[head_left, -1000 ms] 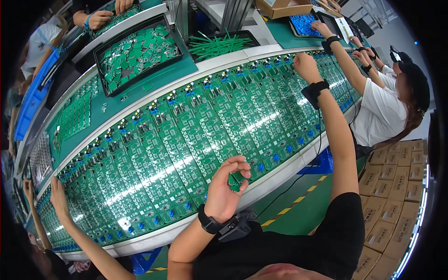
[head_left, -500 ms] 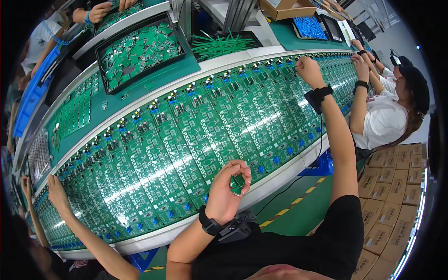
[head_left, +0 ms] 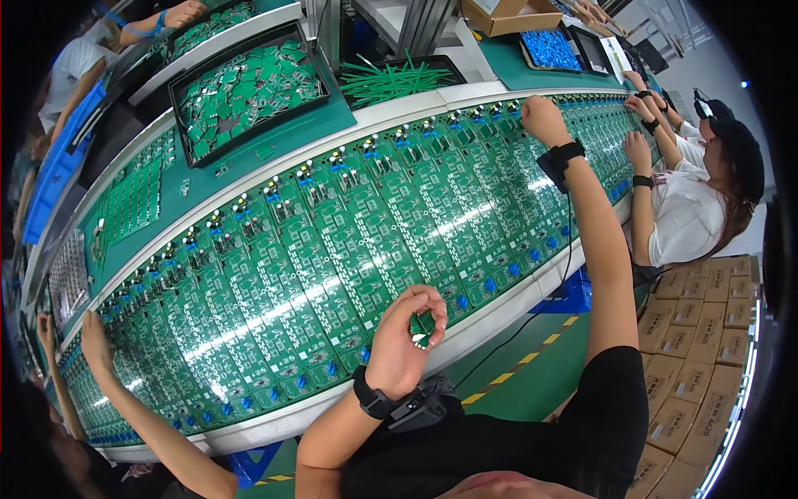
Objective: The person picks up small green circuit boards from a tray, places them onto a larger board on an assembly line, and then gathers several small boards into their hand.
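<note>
A long row of green circuit boards (head_left: 366,224) lies side by side in front of me, with blue and yellow parts along the far ends and blue round parts along the near ends. My left hand (head_left: 403,345) hovers palm up over the near edge, fingers curled around small green board pieces (head_left: 424,326). Reaching across, my right hand (head_left: 544,121) is closed at the far end of the boards, beside the row of tall parts. Its fingertips and anything between them are hidden.
Beyond the line sit a black tray of small green boards (head_left: 249,91), a tray of green strips (head_left: 395,81) and a bin of blue parts (head_left: 550,50). Co-workers' hands work at the left (head_left: 97,345) and right (head_left: 638,154). Cartons (head_left: 690,358) are stacked at right.
The boards have shifted slightly left, and my right hand has moved a little left and away. My left hand stays in place. The nearest right-hand co-worker's hand has drawn back.
</note>
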Tool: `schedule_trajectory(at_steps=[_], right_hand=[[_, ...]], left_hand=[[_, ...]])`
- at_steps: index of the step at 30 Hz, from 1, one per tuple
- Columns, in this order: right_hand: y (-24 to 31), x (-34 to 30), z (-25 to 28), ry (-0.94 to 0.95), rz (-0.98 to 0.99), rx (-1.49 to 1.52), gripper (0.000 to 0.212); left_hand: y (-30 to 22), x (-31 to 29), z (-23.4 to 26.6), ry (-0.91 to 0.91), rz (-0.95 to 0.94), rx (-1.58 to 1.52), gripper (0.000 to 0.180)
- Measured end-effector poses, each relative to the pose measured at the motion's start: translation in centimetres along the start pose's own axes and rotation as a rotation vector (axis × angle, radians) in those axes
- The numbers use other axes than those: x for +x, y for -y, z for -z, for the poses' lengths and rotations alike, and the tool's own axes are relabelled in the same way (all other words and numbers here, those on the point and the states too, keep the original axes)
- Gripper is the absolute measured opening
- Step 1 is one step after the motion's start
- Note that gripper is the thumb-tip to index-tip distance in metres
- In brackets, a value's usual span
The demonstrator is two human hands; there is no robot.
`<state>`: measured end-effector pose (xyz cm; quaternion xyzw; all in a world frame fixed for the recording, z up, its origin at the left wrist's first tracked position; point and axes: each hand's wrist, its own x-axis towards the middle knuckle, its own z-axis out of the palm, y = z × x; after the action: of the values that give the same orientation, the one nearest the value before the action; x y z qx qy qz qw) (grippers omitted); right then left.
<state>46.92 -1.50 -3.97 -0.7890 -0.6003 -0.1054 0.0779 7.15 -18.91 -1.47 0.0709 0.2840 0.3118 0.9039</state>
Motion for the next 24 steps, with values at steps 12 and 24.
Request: schedule_trajectory(at_steps=[12,24], right_hand=[[6.4,-6.2,7.2,-0.142,0.253,0.27,0.015],[18.8,-20.9,11.6,0.214,0.743,0.721,0.028]], left_hand=[[-0.7,-0.1,-1.3,-0.014,-0.077,-0.02,0.036],[-1.2,-0.2,-1.3,0.06,-0.079,-0.051,0.048]])
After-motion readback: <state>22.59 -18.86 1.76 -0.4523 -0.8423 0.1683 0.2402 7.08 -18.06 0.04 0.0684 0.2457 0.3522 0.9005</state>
